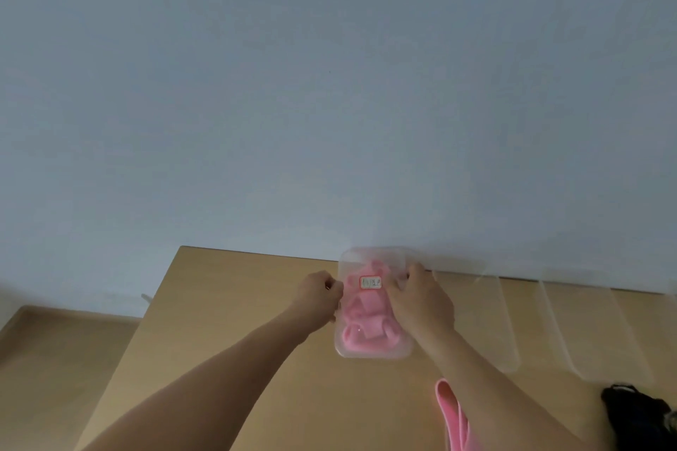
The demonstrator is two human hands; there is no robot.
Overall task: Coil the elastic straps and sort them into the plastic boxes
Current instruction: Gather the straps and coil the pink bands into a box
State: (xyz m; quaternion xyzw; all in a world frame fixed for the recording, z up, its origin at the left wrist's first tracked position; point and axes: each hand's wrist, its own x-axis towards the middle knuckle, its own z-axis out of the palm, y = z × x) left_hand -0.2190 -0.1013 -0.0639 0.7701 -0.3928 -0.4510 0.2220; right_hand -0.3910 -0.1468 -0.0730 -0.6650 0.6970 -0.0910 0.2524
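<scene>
Straps [361,335], pink and coiled, are packed inside the clear box [373,352], which sits on the table [238,304] towards its far edge, a red-framed label [370,282] showing on top. Both hands are on it. The left hand [318,295] has its fingers curled against the box's left side, and the right hand [421,300] is cupped over the right side with fingertips bent onto the top. Whether they are clamping a lid or just the rim is too blurred to call. The box's long axis runs near to far, so the hands flank its long sides. Now the relation that matters: a loose strap [452,414] lies on the table near and to the right of the box, stretched roughly near to far and partly tucked under the right forearm. That puts it on the right hand's side and well away from the left, so I'd judge the right hand has to draw back towards the body to reach it. More clear boxes [509,333] wait just right of the box, and a black bundle [630,410] lies at the near right.
</scene>
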